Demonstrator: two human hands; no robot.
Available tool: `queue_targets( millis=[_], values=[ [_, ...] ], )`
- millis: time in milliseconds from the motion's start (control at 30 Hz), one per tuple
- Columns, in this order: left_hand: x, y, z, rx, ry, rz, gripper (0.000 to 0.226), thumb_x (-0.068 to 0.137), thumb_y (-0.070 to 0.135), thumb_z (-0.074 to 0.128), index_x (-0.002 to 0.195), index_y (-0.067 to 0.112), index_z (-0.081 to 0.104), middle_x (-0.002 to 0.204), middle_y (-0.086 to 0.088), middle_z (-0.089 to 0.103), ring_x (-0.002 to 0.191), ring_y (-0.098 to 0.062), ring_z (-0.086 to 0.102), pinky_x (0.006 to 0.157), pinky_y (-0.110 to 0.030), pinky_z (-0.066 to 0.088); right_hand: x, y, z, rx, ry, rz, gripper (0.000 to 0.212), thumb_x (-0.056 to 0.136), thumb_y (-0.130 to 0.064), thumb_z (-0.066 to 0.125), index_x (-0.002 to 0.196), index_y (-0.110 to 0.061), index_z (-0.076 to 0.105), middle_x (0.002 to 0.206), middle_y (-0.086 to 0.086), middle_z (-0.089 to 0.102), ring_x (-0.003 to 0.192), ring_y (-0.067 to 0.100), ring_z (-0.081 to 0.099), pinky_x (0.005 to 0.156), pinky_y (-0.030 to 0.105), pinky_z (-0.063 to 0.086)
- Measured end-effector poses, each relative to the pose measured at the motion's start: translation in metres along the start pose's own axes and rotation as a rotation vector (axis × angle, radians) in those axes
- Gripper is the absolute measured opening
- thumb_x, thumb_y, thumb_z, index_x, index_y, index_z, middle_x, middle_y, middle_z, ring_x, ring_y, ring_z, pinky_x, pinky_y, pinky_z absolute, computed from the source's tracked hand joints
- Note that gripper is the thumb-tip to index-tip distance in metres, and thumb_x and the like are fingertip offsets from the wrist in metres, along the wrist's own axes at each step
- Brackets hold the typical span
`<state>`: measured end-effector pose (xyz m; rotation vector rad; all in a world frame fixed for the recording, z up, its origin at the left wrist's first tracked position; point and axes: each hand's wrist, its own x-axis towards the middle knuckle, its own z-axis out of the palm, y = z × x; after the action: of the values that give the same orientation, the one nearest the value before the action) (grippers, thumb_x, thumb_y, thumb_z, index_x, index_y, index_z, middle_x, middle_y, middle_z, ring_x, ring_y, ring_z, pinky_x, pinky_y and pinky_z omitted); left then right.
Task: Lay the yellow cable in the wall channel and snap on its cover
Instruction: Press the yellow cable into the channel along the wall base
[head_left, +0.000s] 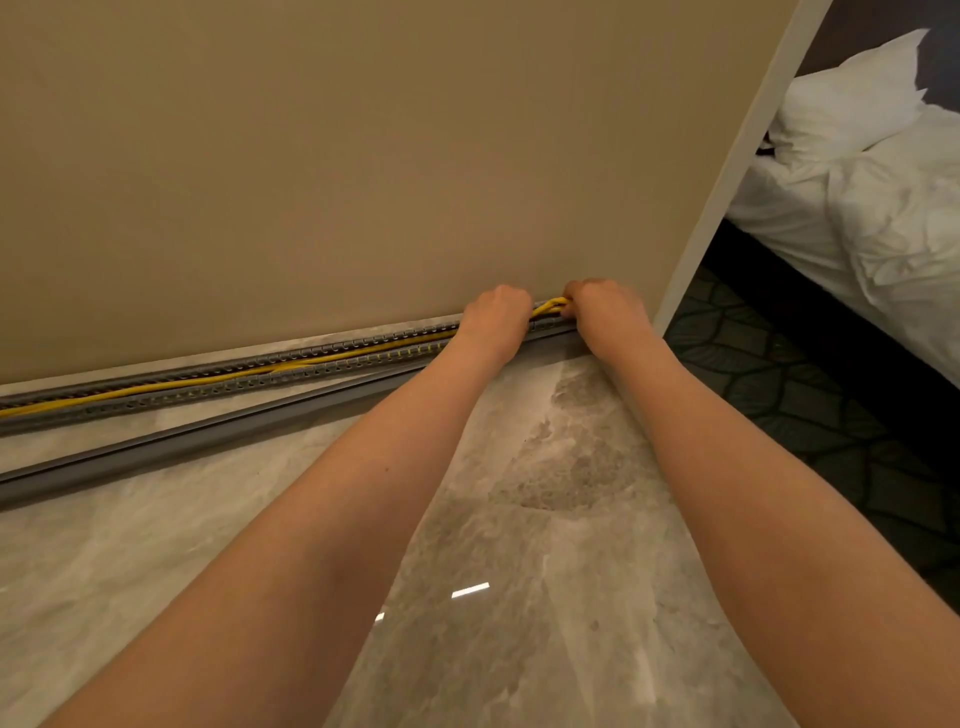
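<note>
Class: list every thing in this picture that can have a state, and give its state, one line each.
wall channel: open, uncovered.
yellow cable: lies in the channel, rising in a loop at the right end.
cover: off, lying on the floor.
left hand: fingers curled on the cable.
right hand: grips the cable's loop.
bedding: rumpled.

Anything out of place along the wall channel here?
Between the left hand and right hand, the yellow cable arches up out of the channel instead of lying flat. The cover lies on the floor.
</note>
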<state>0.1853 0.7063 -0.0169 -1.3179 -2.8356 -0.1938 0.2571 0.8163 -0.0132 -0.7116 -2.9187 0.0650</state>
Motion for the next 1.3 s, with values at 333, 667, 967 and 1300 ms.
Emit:
queue_targets(
  millis=[333, 667, 967, 1300],
  values=[
    [0.008, 0.009, 0.003, -0.074, 0.058, -0.012, 0.029, 0.092, -0.003, 0.043, 0.111, 0.003, 0.063, 0.115, -0.022, 0.063, 0.107, -0.041, 0.06, 0.083, -0.042, 0.049, -0.004, 0.015, -0.003, 0.08, 0.002, -0.063, 0.021, 0.088, -0.007, 0.053, 0.109, -0.005, 0.052, 0.108, 0.022, 0.064, 0.099, 0.039, 0.059, 0.073, 0.04, 0.046],
    [0.011, 0.01, -0.001, -0.037, -0.037, -0.018, 0.031, 0.091, 0.004, 0.049, 0.118, 0.001, 0.063, 0.122, -0.02, 0.06, 0.112, -0.039, 0.058, 0.086, -0.041, 0.049, -0.014, 0.028, 0.02, 0.337, 0.136, 0.272, 0.036, 0.088, -0.026, 0.061, 0.114, -0.005, 0.049, 0.12, 0.018, 0.053, 0.105, 0.037, 0.055, 0.08, 0.039, 0.046],
    [0.023, 0.038, 0.014, -0.187, 0.068, 0.074, 0.027, 0.094, 0.011, 0.051, 0.118, 0.004, 0.061, 0.121, -0.019, 0.053, 0.111, -0.039, 0.055, 0.085, -0.043, 0.047, -0.017, 0.034, 0.019, 0.4, 0.117, 0.296, 0.018, 0.089, -0.022, 0.059, 0.1, -0.01, 0.062, 0.105, 0.016, 0.067, 0.098, 0.034, 0.06, 0.067, 0.031, 0.035],
    [0.021, 0.028, 0.028, -0.152, 0.115, 0.098, 0.045, 0.093, 0.003, 0.044, 0.135, 0.019, 0.052, 0.117, -0.017, 0.058, 0.11, -0.038, 0.058, 0.087, -0.043, 0.046, -0.003, 0.046, 0.013, 0.25, 0.262, 0.135, 0.029, 0.083, 0.004, 0.053, 0.111, -0.006, 0.056, 0.113, 0.017, 0.059, 0.103, 0.037, 0.055, 0.081, 0.04, 0.044]
  ],
)
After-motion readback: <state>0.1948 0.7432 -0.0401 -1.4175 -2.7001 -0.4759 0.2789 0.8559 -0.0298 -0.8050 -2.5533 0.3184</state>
